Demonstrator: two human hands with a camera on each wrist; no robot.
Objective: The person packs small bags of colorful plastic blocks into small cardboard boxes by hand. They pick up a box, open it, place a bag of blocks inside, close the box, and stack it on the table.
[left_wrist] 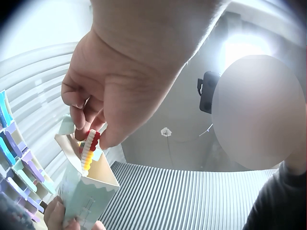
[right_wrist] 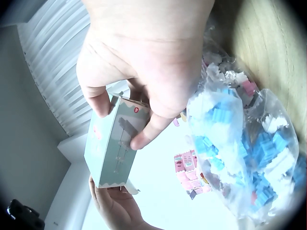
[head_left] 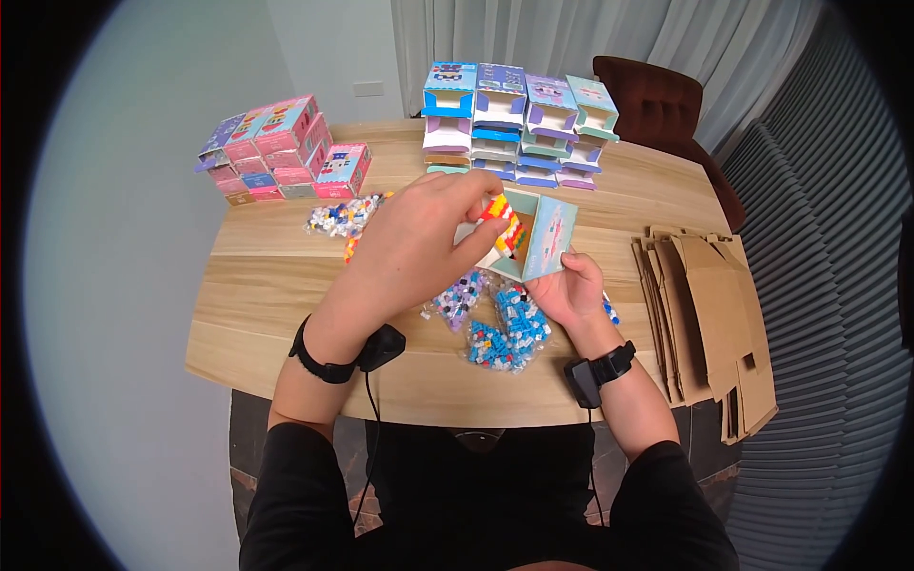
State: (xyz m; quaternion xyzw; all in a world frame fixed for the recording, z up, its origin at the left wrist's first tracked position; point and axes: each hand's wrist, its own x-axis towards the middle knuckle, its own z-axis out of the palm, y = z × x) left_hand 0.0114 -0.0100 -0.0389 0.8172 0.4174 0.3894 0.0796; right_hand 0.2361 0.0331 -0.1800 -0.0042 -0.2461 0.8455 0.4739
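Note:
A pale green box (head_left: pixel 549 238) is tilted above the table, its open end facing the left hand. The right hand (head_left: pixel 575 291) grips it, with thumb and fingers on its outer sides in the right wrist view. Between thumb and fingers, the left hand (head_left: pixel 405 243) pinches a red, yellow and white toy-brick piece (head_left: pixel 505 226) at the box opening. In the left wrist view the piece (left_wrist: pixel 89 152) stands partly inside the box (left_wrist: pixel 88 199); its lower end is hidden. The left hand (left_wrist: pixel 112 84) is above it.
Clear bags of blue bricks (head_left: pixel 522 324), purple bricks (head_left: pixel 459 297) and white bricks (head_left: pixel 345 218) lie on the table (head_left: pixel 276 305). Pink boxes (head_left: pixel 286 128) are stacked at the back left, open-ended boxes (head_left: pixel 500 90) at the back centre. Flattened cardboard (head_left: pixel 709 309) lies at the right edge.

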